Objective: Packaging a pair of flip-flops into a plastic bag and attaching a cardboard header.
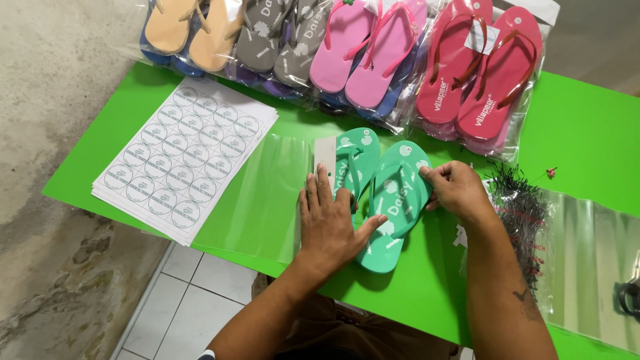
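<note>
Head view: a pair of green flip-flops [387, 193] lies on the green table [587, 133], toes at the mouth of a clear bag [257, 193]. The left hand [330, 223] is pressed flat, fingers spread, on the bag's edge and the near sandal. The right hand [457, 190] pinches the far sandal's rim. Risk judged: the pair could splay and snag the thin film, wrinkling or tearing it.

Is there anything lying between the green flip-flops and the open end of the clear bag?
Nothing visible. The green flip-flops lie at the clear bag mouth, which the left hand presses flat; right hand grips them.
</note>
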